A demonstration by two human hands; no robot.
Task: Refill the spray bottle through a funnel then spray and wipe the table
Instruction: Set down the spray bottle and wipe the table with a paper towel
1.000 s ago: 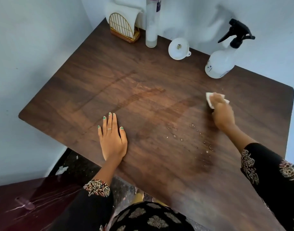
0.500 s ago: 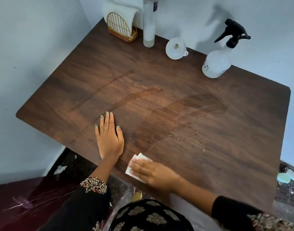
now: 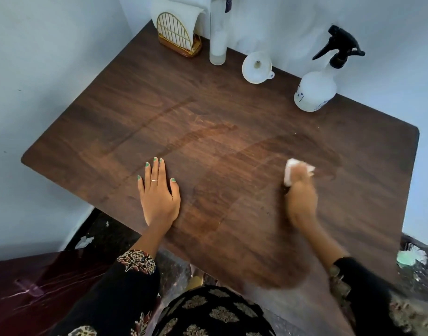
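My right hand point(image 3: 301, 197) presses a folded white tissue point(image 3: 290, 172) onto the dark wooden table point(image 3: 208, 105), right of centre, and is blurred by motion. Damp wiped streaks show across the middle of the tabletop. My left hand point(image 3: 158, 195) lies flat, palm down, near the front edge and holds nothing. A white spray bottle point(image 3: 314, 90) with a black trigger head stands at the back right. A white funnel point(image 3: 256, 67) lies on its side to the left of it. A tall clear refill bottle point(image 3: 218, 40) stands at the back.
A gold wire holder with white tissues point(image 3: 179, 37) sits in the back left corner. Pale walls close the table in at the left and back. Below the front edge are a dark speckled floor and a maroon surface point(image 3: 38, 287).
My right hand swept the tissue from the right side to the front edge beside my left hand, then back up to the right. The droplets on the table are gone. My left hand stayed put.
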